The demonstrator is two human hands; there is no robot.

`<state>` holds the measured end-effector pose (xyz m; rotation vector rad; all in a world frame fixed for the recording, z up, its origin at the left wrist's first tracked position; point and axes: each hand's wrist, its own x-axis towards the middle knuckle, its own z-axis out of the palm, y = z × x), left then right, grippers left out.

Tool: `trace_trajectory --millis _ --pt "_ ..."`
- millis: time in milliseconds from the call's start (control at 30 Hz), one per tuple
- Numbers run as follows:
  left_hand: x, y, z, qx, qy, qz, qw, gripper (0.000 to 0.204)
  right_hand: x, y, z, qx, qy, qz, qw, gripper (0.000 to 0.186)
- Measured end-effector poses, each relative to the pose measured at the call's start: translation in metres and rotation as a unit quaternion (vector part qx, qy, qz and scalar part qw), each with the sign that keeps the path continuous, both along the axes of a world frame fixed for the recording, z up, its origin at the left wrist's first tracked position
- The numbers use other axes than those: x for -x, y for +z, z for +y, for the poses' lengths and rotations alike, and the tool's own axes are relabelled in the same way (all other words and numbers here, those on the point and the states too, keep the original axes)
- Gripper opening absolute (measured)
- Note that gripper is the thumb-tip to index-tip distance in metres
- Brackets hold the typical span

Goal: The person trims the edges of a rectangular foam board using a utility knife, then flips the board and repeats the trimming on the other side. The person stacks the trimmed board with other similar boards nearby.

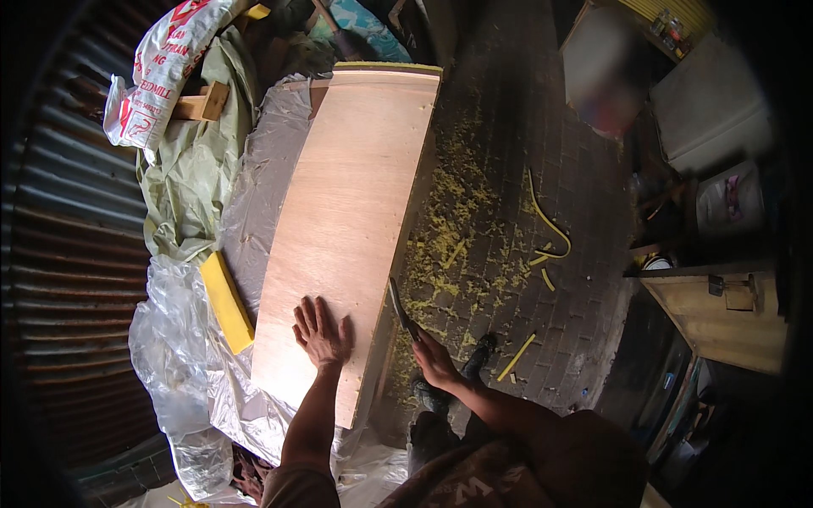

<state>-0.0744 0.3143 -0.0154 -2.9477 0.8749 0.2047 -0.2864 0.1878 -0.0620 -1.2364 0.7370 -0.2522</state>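
Plywood panel [347, 212], pale and long, runs lengthwise through the middle of the view, its near end beside the person and its far end toward the top, where a yellow band [385, 67] lines the edge; the left hand [322, 334] lies palm down on its near part, fingers spread wide and gripping nothing; the right hand [434, 360] is closed around a long, narrow tool [400, 306], whose greyish blade points up along the panel's right edge; whether the blade touches that edge I cannot tell, nor exactly what kind of tool it is.

Left of the panel, a yellow block [226, 303] lies slanted on crumpled clear plastic [174, 339], close to the panel's side; farther up are a greyish plastic sheet [262, 169], a pale green tarp [190, 186], a wooden piece [201, 103] and a white sack with red print [174, 63]; corrugated metal [76, 254] stands along the far left.

On the right, yellow crumbs [453, 212] are scattered over the paved floor [584, 254]; a curved yellow strip [555, 229] lies well apart from the panel, and a straight yellow strip [517, 356] lies nearer the person's shoes [434, 396]; a wooden door [720, 317] shows at far right.
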Motion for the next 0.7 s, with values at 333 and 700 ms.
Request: trace_trajectory --millis 333,700 --pt "0.004 0.003 -0.019 -0.017 -0.016 -0.003 1.0 0.083 -0.053 -0.033 -0.009 0.089 -0.075 0.042 0.992 0.051" --pt "0.003 0.016 -0.023 0.046 -0.017 0.013 0.999 0.081 -0.056 0.017 -0.133 -0.002 -0.083 0.024 0.996 0.054"
